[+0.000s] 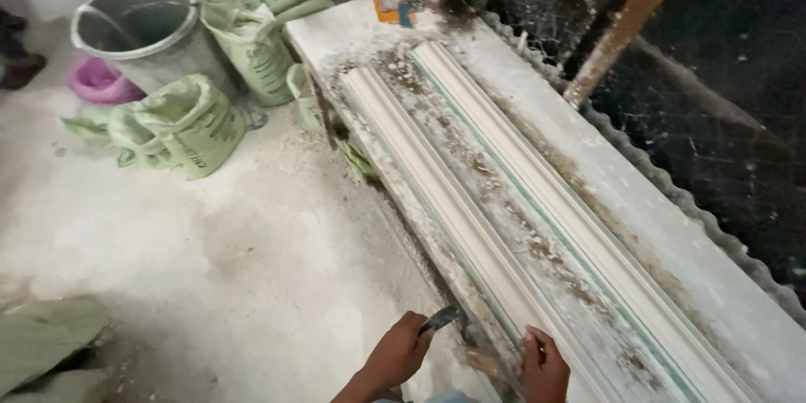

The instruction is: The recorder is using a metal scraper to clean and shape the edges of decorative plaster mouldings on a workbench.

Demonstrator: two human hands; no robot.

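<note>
The left hand (401,351) grips a scraper blade (442,319); its edge meets the near moulding strip (437,201) just right of it. The right hand (541,365) rests curled on that strip, apparently holding nothing. Ahead, debris litters both strips; cleaning appears barely begun.

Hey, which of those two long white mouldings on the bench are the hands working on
The nearer moulding, on the floor side. The left hand holds a dark scraper at its edge and the right hand rests on it. The far moulding lies untouched.
</note>
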